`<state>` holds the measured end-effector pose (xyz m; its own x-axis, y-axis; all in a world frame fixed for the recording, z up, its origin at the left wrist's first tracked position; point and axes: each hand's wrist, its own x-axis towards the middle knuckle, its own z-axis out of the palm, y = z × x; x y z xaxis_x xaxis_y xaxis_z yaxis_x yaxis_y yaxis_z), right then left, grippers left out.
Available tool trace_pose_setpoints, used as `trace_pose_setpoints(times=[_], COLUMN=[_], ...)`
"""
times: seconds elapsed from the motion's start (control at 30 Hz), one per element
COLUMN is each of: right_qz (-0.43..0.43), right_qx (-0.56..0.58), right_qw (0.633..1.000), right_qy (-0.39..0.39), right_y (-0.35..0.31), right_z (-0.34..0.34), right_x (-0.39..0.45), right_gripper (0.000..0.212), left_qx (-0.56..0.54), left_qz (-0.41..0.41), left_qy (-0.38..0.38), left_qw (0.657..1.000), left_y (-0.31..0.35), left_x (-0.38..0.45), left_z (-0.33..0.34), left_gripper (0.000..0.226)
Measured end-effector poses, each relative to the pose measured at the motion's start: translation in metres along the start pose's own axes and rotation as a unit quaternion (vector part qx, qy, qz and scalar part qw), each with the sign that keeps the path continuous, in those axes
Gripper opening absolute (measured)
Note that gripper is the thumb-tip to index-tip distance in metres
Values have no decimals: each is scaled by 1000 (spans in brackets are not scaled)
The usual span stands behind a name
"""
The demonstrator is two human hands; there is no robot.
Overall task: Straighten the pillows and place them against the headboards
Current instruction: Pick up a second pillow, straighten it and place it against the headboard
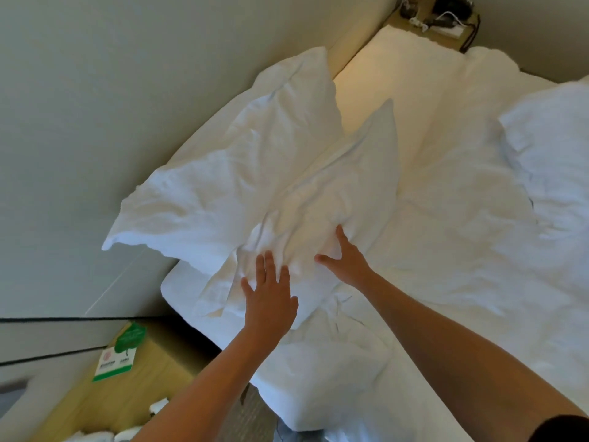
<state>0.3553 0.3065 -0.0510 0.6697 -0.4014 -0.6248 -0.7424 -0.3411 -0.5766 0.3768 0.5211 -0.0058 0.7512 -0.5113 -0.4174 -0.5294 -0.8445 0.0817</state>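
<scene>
Smoothing the front pillow (334, 199), both hands lay flat, fingers spread, clamped on nothing: left hand (271, 295), right hand (345, 260). Back pillow (229, 180) leaned against the headboard (360, 33); crumpled far pillow (554, 148) remained.

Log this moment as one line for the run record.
left hand flat on front pillow | right hand pressing its edge | back pillow against headboard
</scene>
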Motion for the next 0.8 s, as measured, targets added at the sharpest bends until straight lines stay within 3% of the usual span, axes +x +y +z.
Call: trace_pose_setpoints(times=[0.2, 0.47, 0.63, 0.8], right_qz=[-2, 60, 109, 172], right_qx=[0, -26, 42, 166], right_qw=[1000, 998, 992, 960], right_qy=[0, 12, 52, 146], right_y=[6, 51, 106, 187], right_z=[-5, -15, -18, -2], right_x=[-30, -121, -207, -322], right_gripper=[90, 65, 53, 42], left_qx=[-24, -121, -243, -270], left_qz=[18, 36, 69, 163], left_qy=[-21, -34, -67, -143], left_qw=[999, 991, 965, 938], left_y=[-8, -3, 40, 120], left_x=[1, -9, -32, -98], left_z=[-8, -22, -22, -7], left_gripper=[70, 58, 49, 32])
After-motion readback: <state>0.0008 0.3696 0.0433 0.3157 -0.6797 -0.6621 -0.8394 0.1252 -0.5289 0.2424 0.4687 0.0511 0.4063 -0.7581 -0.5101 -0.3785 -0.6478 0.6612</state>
